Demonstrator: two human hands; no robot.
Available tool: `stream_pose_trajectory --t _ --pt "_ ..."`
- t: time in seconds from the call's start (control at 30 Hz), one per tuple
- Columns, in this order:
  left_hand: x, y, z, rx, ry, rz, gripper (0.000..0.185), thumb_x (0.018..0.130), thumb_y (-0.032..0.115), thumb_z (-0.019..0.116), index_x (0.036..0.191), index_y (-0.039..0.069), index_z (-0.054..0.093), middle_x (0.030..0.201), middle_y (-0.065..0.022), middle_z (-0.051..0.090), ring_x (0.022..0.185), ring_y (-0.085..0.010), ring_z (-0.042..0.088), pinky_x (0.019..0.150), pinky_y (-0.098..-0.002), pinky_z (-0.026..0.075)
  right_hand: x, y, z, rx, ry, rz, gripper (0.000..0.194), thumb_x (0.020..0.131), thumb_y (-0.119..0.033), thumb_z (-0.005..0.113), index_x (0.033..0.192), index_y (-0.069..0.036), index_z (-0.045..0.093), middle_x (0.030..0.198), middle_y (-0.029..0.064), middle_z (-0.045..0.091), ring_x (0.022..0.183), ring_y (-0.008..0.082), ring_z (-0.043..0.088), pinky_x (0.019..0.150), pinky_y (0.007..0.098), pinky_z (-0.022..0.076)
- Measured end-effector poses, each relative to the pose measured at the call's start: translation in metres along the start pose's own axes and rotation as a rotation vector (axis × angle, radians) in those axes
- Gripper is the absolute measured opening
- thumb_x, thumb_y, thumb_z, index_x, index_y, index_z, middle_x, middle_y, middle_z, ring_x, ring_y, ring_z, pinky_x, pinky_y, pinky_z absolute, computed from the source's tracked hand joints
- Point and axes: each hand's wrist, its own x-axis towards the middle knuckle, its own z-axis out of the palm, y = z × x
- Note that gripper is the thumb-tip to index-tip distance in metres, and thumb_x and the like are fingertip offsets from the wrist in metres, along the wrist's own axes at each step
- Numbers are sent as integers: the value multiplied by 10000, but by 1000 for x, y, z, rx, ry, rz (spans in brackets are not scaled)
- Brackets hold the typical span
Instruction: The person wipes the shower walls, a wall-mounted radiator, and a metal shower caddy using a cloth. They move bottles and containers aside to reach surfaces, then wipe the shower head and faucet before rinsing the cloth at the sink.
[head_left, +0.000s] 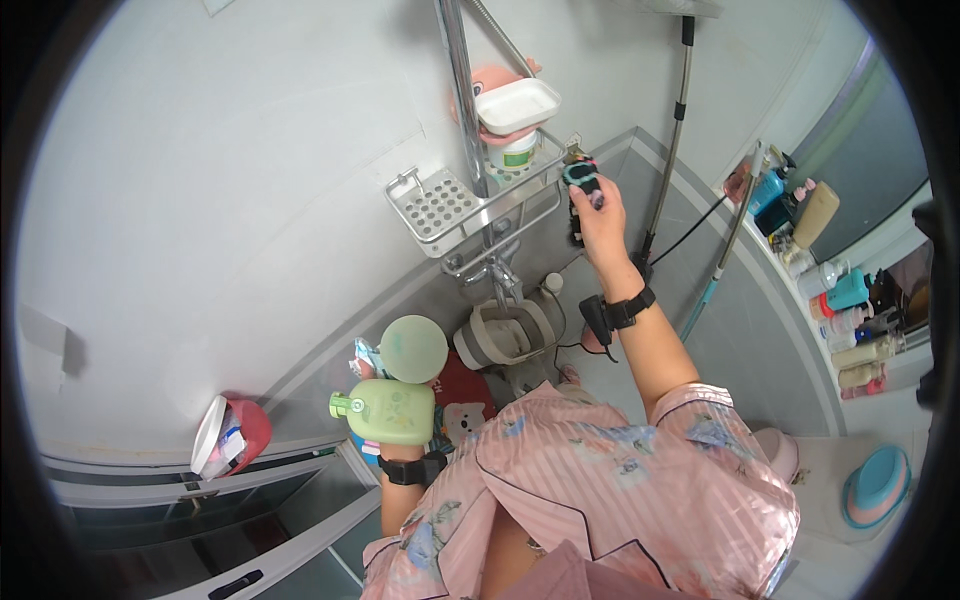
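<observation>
Near the right end of the wall-mounted shower rack (523, 196), my right hand (604, 217) grips a black bundle (581, 176) with teal and coloured bands, apparently hair ties. Behind it on the wall is a small hook or sticker (573, 142). Mostly hidden, my left hand (364, 368) is low on the left, holding a light green bottle (394, 411) lying sideways. A round, pale green translucent container (414, 349) and a blue-and-white packet (365, 351) are gathered at the same hand. How its fingers grip each one is hidden.
On the rack stand a white tub (513, 154) and a white soap dish (519, 106). Below the tap (504, 274) sits a grey bucket (510, 337). Two long poles (670, 142) lean at right, near a ledge of bottles (817, 217). A red bin (251, 431) hangs at left.
</observation>
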Motion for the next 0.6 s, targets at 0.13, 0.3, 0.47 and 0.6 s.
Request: stream_pose_trajectory --t 0.13,0.3,0.47,0.6 --pt "5 -14 11 -93 31 7 682 976 595 521 1332 14 560 1295 -120 645 1128 -253 628 1025 -420 495 28 15 24 184 -233 320 235 895 -97 740 1101 -25 654 870 -16 620 748 67 526 654 235 439" --pt "9 -21 19 -119 -164 -48 668 994 568 506 1396 35 512 1324 -93 635 1113 -202 623 1013 -346 483 50 9 47 234 -136 442 264 885 -70 731 1108 1 611 883 -3 618 763 79 534 674 237 443" --pt "10 -29 15 -98 -138 -45 642 1005 554 497 1400 48 516 1320 -74 643 1050 -179 634 976 -332 508 61 2 29 320 -349 505 281 861 -4 706 1121 -4 601 940 21 635 815 107 577 736 266 477" --pt "16 -37 15 -74 -123 11 641 998 559 507 1385 49 531 1334 -94 632 1096 -210 623 1025 -376 492 69 3 19 333 -483 518 293 841 12 711 1114 -1 605 948 32 647 840 122 606 744 273 493"
